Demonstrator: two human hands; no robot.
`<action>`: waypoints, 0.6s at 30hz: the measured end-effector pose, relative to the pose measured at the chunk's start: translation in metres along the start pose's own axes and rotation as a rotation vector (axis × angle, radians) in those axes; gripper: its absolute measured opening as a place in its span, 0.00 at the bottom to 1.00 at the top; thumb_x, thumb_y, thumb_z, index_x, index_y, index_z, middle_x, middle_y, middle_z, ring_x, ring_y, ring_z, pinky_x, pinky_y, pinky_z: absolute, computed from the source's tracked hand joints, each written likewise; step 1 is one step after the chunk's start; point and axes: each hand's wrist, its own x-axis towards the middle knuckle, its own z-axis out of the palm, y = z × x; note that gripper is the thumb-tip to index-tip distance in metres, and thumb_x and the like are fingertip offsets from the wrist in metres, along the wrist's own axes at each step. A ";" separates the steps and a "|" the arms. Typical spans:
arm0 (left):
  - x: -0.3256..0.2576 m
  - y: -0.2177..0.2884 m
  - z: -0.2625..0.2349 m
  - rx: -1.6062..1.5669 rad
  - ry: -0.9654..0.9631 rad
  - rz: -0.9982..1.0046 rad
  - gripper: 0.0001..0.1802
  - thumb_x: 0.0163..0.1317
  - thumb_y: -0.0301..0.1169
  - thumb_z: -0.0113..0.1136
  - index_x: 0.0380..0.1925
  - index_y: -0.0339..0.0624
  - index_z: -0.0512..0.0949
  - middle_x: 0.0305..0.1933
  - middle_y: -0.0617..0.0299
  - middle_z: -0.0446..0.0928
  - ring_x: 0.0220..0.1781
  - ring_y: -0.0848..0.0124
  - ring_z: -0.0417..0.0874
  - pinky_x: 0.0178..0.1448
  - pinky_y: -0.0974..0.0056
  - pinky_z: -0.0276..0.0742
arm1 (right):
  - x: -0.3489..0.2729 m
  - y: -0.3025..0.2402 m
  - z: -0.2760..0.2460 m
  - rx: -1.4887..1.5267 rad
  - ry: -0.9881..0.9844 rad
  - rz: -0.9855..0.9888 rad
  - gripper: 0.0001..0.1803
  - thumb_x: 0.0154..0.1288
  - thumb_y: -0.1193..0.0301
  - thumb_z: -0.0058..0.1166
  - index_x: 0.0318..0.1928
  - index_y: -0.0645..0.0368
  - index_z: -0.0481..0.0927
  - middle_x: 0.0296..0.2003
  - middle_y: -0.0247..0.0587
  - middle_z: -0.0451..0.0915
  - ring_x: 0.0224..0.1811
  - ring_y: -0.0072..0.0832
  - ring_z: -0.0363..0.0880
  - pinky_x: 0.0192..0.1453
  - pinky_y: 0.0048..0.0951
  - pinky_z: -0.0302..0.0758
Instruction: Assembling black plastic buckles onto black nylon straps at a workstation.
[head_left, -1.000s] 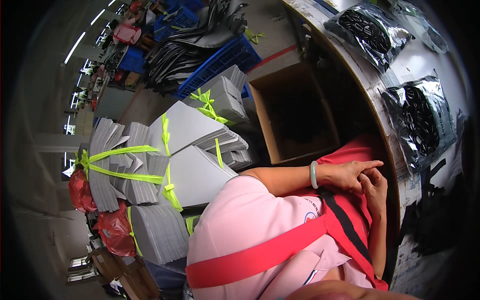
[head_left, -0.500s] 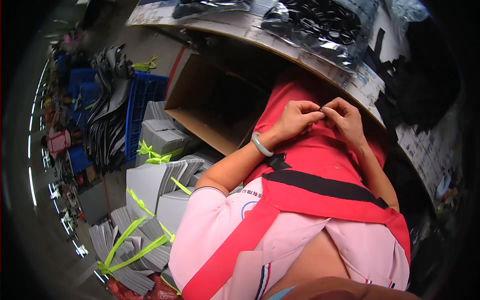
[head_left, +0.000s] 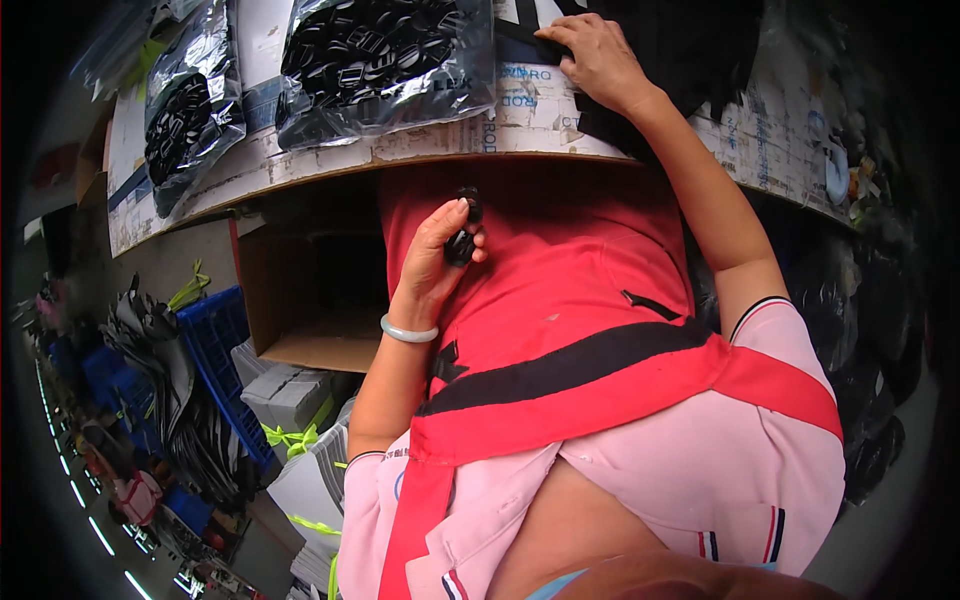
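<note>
White-covered worktop [head_left: 540, 130] bore clear bag [head_left: 400, 108] of black buckles [head_left: 370, 45]. My left hand [head_left: 432, 245] and right hand [head_left: 605, 65], together over red apron [head_left: 560, 260] moments ago, had parted, leaving glossy black pieces [head_left: 460, 248] in closed left grip alone, above apron. Right lay at black material [head_left: 690, 60] (couldn't tell whether grasping any). Blue lettering [head_left: 518, 100] marked worktop; pale lettering [head_left: 405, 92], bag.

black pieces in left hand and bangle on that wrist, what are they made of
The black pieces look like glossy moulded plastic, judging by bright highlights, though coated metal is possible. The bangle could be polished stone, glass or plastic: pale, smooth, with a soft sheen.
</note>
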 end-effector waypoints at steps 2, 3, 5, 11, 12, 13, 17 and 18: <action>0.002 -0.001 0.008 0.019 0.026 0.000 0.09 0.68 0.35 0.58 0.36 0.41 0.75 0.30 0.64 0.72 0.31 0.73 0.76 0.29 0.70 0.73 | -0.004 0.008 0.020 0.062 -0.060 0.027 0.16 0.59 0.75 0.55 0.49 0.54 0.80 0.46 0.39 0.79 0.52 0.39 0.76 0.57 0.37 0.74; 0.002 -0.002 0.009 0.014 0.033 0.001 0.09 0.68 0.35 0.58 0.36 0.41 0.75 0.30 0.64 0.72 0.31 0.73 0.76 0.29 0.70 0.73 | -0.004 0.004 0.022 0.068 -0.066 0.024 0.16 0.59 0.75 0.55 0.49 0.54 0.80 0.46 0.39 0.79 0.52 0.39 0.76 0.57 0.37 0.74; 0.003 -0.004 0.007 0.066 0.052 0.042 0.09 0.68 0.34 0.59 0.36 0.39 0.77 0.30 0.65 0.73 0.29 0.75 0.75 0.28 0.71 0.72 | -0.010 -0.004 0.024 0.151 -0.050 -0.020 0.13 0.61 0.73 0.57 0.47 0.55 0.80 0.43 0.38 0.80 0.47 0.39 0.79 0.52 0.35 0.76; -0.003 0.007 0.021 0.482 0.208 0.235 0.11 0.69 0.35 0.57 0.40 0.37 0.79 0.25 0.65 0.74 0.24 0.79 0.72 0.24 0.74 0.65 | -0.005 -0.033 -0.025 0.565 0.107 -0.155 0.12 0.65 0.79 0.53 0.49 0.58 0.80 0.45 0.37 0.83 0.48 0.30 0.81 0.53 0.28 0.77; -0.002 0.010 0.026 0.484 0.194 0.267 0.12 0.69 0.35 0.57 0.40 0.36 0.80 0.23 0.65 0.73 0.22 0.80 0.71 0.23 0.75 0.65 | -0.010 -0.044 -0.038 0.799 0.095 -0.130 0.12 0.67 0.79 0.51 0.50 0.59 0.80 0.45 0.37 0.83 0.49 0.27 0.81 0.54 0.27 0.76; -0.003 0.010 0.027 0.487 0.203 0.295 0.12 0.69 0.34 0.57 0.40 0.35 0.80 0.23 0.65 0.74 0.21 0.80 0.71 0.23 0.75 0.65 | -0.018 -0.057 -0.045 1.036 0.081 -0.105 0.12 0.68 0.80 0.50 0.50 0.60 0.80 0.46 0.37 0.83 0.50 0.25 0.80 0.55 0.25 0.75; -0.004 0.010 0.036 0.517 0.224 0.411 0.11 0.68 0.31 0.59 0.41 0.32 0.81 0.25 0.65 0.76 0.21 0.80 0.72 0.22 0.75 0.64 | -0.053 -0.118 -0.042 1.084 -0.262 0.102 0.11 0.71 0.73 0.51 0.50 0.63 0.78 0.36 0.35 0.82 0.38 0.18 0.78 0.44 0.19 0.75; -0.006 0.009 0.037 0.550 0.229 0.447 0.10 0.67 0.29 0.59 0.41 0.31 0.81 0.26 0.66 0.76 0.22 0.80 0.73 0.22 0.75 0.65 | -0.061 -0.120 -0.039 1.186 -0.397 0.257 0.10 0.71 0.73 0.52 0.48 0.65 0.77 0.33 0.34 0.82 0.35 0.15 0.76 0.40 0.17 0.73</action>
